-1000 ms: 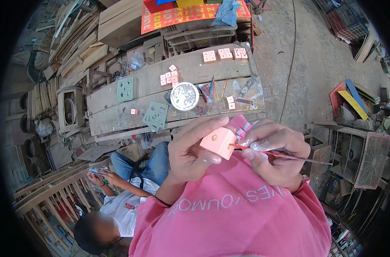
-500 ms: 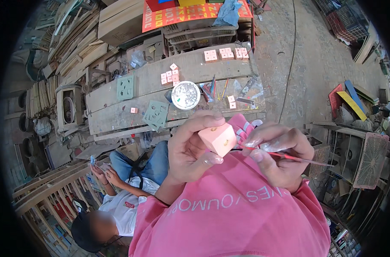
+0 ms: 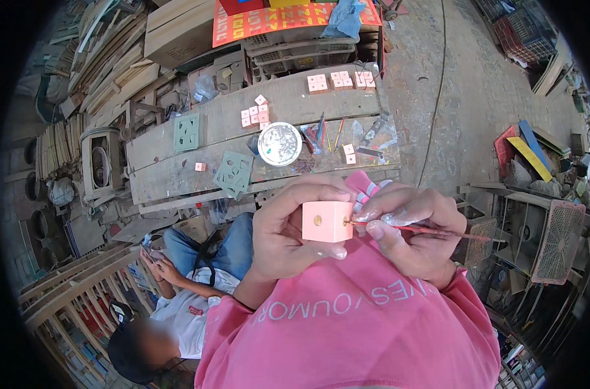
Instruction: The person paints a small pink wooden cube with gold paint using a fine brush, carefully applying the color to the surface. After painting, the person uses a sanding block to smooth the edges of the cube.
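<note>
Pink cube [image 3: 327, 221] held up at chest height, over the pink shirt [image 3: 353, 324], between both hands. Left hand [image 3: 288, 233] wraps it from the left: thumb under the bottom edge, the other fingers [image 3: 321, 192] curled over the top, clamped on the cube. Face toward camera shows a small round gold dot, left of centre. Right hand [image 3: 415, 233] sits just right of the cube, fingers pinched together on a thin red brush [image 3: 431, 230]; brush lies roughly level, handle running off to the right, tip touching the cube's right edge. Right fingertips look smeared with pale paint

Behind the hands, farther off, a long plank table [image 3: 178, 172]. On it: round white dish [image 3: 280, 143] near the middle, small pink cubes [image 3: 255, 117] in a cluster just up-left of the dish, more pink cubes [image 3: 343, 80] in a row along the far edge, one lone cube toward the left. Two green cut-out panels [image 3: 233, 173] lie flat left of the dish. Pencils or brushes [image 3: 327, 133] scattered right of the dish

Lower left, another person [image 3: 185, 298] sits below, white shirt, jeans, dark cap, both hands at something small. Wooden slats stacked at left, concrete floor [image 3: 463, 97] at right with a cable across it
</note>
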`<move>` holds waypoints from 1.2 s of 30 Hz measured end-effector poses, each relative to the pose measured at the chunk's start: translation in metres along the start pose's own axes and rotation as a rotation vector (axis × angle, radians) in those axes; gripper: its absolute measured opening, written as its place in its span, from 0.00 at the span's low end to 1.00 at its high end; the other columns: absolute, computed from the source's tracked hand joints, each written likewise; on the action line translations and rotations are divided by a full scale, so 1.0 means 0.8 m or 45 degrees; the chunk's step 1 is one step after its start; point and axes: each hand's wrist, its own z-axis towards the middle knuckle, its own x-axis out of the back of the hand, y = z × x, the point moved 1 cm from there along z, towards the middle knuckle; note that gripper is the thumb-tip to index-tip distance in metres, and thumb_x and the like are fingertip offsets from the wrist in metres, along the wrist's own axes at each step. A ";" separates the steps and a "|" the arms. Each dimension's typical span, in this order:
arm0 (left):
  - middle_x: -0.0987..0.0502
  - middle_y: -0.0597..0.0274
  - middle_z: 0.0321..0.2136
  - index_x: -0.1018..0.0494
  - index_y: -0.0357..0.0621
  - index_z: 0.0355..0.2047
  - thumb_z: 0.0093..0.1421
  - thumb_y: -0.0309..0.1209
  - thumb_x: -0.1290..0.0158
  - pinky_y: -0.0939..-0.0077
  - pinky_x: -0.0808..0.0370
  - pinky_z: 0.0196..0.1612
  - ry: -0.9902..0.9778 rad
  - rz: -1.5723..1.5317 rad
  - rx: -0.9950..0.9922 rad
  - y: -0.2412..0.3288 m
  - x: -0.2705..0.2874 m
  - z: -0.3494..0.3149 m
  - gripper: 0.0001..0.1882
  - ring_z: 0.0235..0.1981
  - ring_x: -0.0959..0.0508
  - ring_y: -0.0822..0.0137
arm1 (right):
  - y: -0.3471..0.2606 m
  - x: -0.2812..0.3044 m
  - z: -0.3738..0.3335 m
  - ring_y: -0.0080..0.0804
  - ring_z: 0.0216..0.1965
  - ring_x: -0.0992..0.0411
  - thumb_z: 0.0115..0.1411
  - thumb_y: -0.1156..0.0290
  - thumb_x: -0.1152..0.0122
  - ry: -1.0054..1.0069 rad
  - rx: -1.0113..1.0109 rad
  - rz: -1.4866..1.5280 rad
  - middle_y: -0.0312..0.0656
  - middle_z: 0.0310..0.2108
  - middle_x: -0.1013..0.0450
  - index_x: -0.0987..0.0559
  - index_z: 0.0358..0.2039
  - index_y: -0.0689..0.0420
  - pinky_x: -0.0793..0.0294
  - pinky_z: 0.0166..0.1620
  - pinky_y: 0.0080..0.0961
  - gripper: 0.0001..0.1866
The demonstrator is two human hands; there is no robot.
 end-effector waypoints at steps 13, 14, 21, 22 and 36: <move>0.25 0.51 0.39 0.34 0.29 0.47 0.49 0.24 0.38 0.77 0.26 0.42 0.051 -0.401 0.348 -0.005 0.006 -0.004 0.26 0.39 0.23 0.68 | 0.008 0.001 0.013 0.41 0.28 0.23 0.44 0.88 0.37 0.014 0.298 -0.123 0.55 0.30 0.24 0.30 0.20 0.66 0.24 0.29 0.29 0.10; 0.25 0.51 0.39 0.34 0.29 0.47 0.49 0.24 0.38 0.77 0.25 0.42 0.067 -0.348 0.300 -0.005 0.005 -0.002 0.26 0.39 0.23 0.68 | 0.008 0.001 0.015 0.42 0.29 0.23 0.44 0.88 0.36 0.004 0.323 -0.149 0.55 0.30 0.24 0.30 0.20 0.66 0.24 0.29 0.30 0.10; 0.25 0.50 0.39 0.31 0.31 0.44 0.46 0.19 0.38 0.74 0.24 0.40 0.054 0.200 -0.059 0.001 -0.003 0.015 0.23 0.39 0.22 0.65 | -0.004 0.003 0.020 0.38 0.25 0.25 0.43 0.89 0.37 0.001 0.345 -0.294 0.53 0.27 0.27 0.33 0.15 0.67 0.27 0.26 0.29 0.12; 0.25 0.50 0.39 0.31 0.32 0.43 0.45 0.18 0.38 0.74 0.23 0.39 0.060 0.260 -0.080 0.002 -0.003 0.015 0.23 0.39 0.22 0.64 | -0.004 0.003 0.021 0.37 0.24 0.26 0.43 0.89 0.38 -0.015 0.328 -0.282 0.52 0.27 0.27 0.33 0.15 0.66 0.27 0.25 0.27 0.12; 0.23 0.47 0.37 0.30 0.31 0.42 0.46 0.19 0.39 0.75 0.24 0.39 0.062 0.374 -0.201 -0.004 0.003 0.008 0.21 0.38 0.21 0.64 | 0.007 0.008 0.012 0.33 0.24 0.25 0.45 0.87 0.37 -0.017 -0.014 -0.002 0.51 0.23 0.27 0.33 0.14 0.63 0.29 0.24 0.21 0.13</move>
